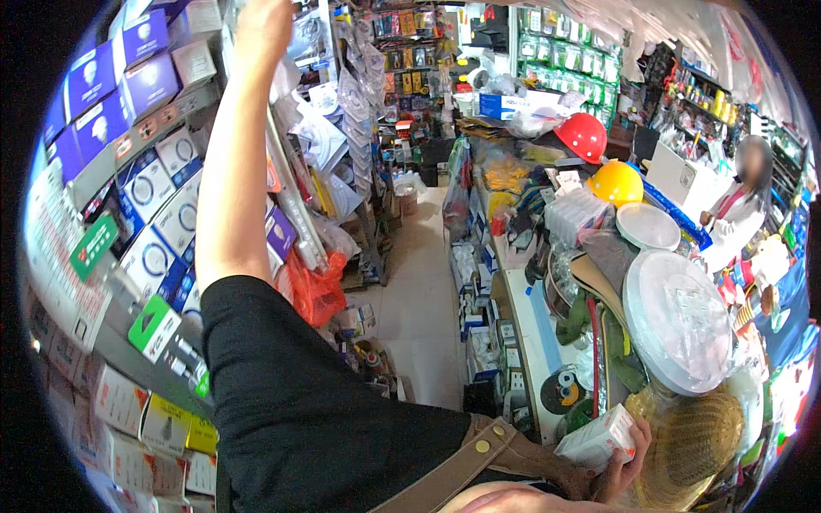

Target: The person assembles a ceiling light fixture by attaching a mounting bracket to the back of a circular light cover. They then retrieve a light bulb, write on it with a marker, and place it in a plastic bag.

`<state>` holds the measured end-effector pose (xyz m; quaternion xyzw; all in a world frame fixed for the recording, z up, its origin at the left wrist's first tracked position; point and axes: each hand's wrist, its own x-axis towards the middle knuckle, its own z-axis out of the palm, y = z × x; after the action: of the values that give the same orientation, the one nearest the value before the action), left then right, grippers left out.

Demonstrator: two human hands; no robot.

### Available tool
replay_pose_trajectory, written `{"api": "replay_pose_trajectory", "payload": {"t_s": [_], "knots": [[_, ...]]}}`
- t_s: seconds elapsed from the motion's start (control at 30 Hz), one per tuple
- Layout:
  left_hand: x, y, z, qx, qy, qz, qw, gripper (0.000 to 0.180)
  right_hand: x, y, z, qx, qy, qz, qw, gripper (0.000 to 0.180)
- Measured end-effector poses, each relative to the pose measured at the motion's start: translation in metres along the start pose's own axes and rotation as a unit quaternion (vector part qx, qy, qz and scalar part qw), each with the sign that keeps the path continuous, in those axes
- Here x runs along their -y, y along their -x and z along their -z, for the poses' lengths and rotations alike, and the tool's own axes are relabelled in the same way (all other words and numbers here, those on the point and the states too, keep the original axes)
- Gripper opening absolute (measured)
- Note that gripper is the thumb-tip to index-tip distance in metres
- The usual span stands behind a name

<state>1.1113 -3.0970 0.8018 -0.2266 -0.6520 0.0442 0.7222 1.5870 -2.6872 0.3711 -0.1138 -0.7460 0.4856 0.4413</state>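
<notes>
My left arm is raised, and my left hand [263, 26] is at the top edge beside the upper shelf, next to clear plastic-wrapped goods. Its fingers are cut off by the frame, so whether it holds anything is hidden. Low on the right, my right hand [629, 466] is closed around a small white cardboard box [599, 438] with orange print. That box is held tilted in front of a woven straw hat [697, 445]. Purple boxes with light bulb pictures [145, 85] are stacked on the shelf left of my raised arm.
A narrow tiled aisle [410, 316] runs ahead between shelves and a counter. The counter carries a red hard hat [581, 138], a yellow hard hat [616, 183] and a large round translucent lid [678, 321]. A red plastic bag [310, 286] hangs left; a person [742, 209] is at right.
</notes>
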Motion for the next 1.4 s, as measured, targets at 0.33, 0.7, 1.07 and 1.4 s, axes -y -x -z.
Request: {"api": "replay_pose_trajectory", "payload": {"t_s": [0.33,0.7,1.07,1.4], "knots": [[0.061,0.033,-0.058,0.384,-0.357,-0.028,0.851,0.023,-0.026,-0.048,-0.064,0.051,0.049,0.032,0.997,0.055],[0.053,0.006,-0.043,0.29,0.058,0.141,0.945,0.036,-0.057,-0.069,-0.098,0.101,-0.05,0.042,0.993,0.054],[-0.434,0.134,0.095,0.477,0.647,-0.179,0.567,0.023,-0.013,-0.13,-0.118,0.349,0.022,0.168,0.922,0.051],[-0.535,0.203,0.081,0.417,0.87,-0.155,0.212,0.048,-0.015,-0.075,0.008,0.16,-0.377,-0.278,0.869,0.092]]}}
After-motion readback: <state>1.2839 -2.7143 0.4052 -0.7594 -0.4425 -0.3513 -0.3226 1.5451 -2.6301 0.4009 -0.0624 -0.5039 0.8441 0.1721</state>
